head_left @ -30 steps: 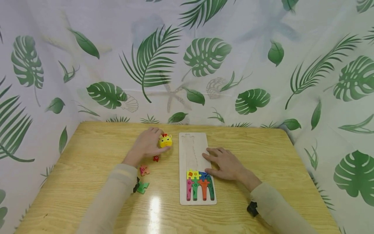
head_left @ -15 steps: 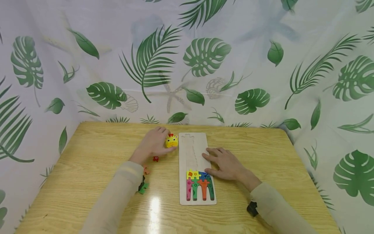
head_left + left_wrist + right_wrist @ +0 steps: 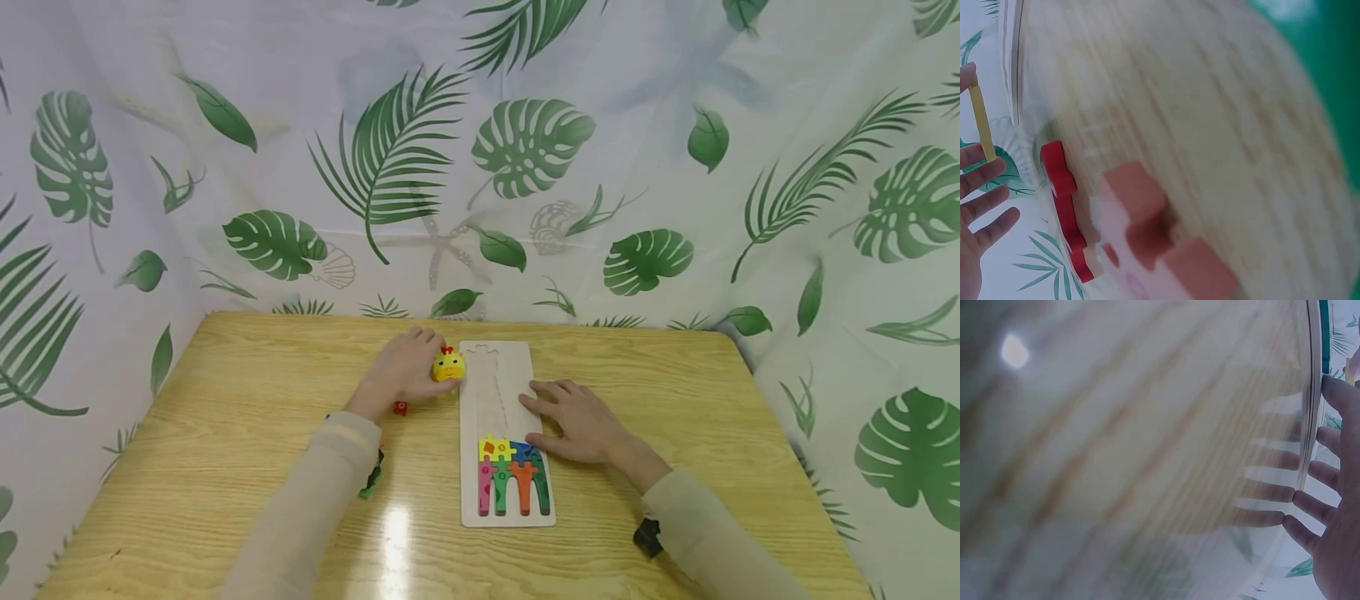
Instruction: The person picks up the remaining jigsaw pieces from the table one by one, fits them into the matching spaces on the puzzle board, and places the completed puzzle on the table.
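My left hand [image 3: 401,368] pinches a yellow giraffe-head puzzle piece [image 3: 448,365] at the left edge of a pale wooden puzzle board [image 3: 517,362]. In the left wrist view the piece appears edge-on as a thin yellow strip [image 3: 982,122] between thumb and fingers. Yellow, blue, pink, green and orange pieces fill the board's lower part as the giraffe's body [image 3: 498,448] and legs. Above them, the long neck recess is bare. My right hand [image 3: 581,422], fingers spread, rests along the board's right edge, fingertips down in the right wrist view [image 3: 1335,481].
A small red puzzle piece [image 3: 401,408] lies below my left hand. A pink piece [image 3: 1147,231] stands out close in the left wrist view. Part of a green piece [image 3: 366,492] shows beside the left sleeve, which covers other pieces. A leaf-print cloth hangs behind the wooden table [image 3: 675,375].
My left hand has moved right with the giraffe-head piece, from beside the board to its left edge. The left sleeve now covers more of the loose pieces. My right hand has stayed put.
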The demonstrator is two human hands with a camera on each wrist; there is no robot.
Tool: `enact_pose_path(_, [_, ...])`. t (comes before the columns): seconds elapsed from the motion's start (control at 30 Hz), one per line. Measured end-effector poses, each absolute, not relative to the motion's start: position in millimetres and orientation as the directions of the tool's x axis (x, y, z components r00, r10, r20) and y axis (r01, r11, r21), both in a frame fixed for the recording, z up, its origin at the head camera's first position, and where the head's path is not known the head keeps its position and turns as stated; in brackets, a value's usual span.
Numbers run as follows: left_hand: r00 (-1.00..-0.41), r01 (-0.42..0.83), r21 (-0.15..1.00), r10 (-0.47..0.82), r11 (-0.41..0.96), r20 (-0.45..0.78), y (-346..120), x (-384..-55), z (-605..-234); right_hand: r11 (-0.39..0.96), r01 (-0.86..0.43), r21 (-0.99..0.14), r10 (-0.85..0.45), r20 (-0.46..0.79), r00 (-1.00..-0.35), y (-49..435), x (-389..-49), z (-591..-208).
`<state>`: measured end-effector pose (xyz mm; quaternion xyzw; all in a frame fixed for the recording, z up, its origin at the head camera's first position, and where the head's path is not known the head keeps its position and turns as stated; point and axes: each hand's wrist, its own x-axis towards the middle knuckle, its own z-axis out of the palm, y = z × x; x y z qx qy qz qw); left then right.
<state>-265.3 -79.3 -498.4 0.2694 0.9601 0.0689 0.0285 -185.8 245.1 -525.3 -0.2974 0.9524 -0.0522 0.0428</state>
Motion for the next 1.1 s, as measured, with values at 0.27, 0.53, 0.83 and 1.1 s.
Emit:
enact_pose_path(0.27, [-0.849, 0.518, 0.147, 0.528, 0.843, -0.037, -68.0, -267.1, -496.4, 0.819, -0.561, -0.122, -0.57, -0.061, -0.819, 245.8, -186.4, -526.3])
enact_pose_path(0.53, [-0.849, 0.516, 0.141, 0.527, 0.845, -0.047, -57.2, -271.0, -498.9, 0.819, -0.564, -0.11, -0.572, -0.061, -0.818, 246.1, -186.1, -525.9])
enact_pose_path(0.83, [-0.853, 0.51, 0.127, 0.519, 0.851, -0.048, -50.9, -276.9, -505.9, 0.82, -0.557, -0.128, -0.567, -0.055, -0.822, 244.5, -185.2, -525.3])
enact_pose_path(1.1, [-0.852, 0.504, 0.138, 0.517, 0.852, -0.08, -42.7, -279.3, -505.8, 0.819, -0.558, -0.133, -0.567, -0.044, -0.822, 244.5, -185.9, -526.8])
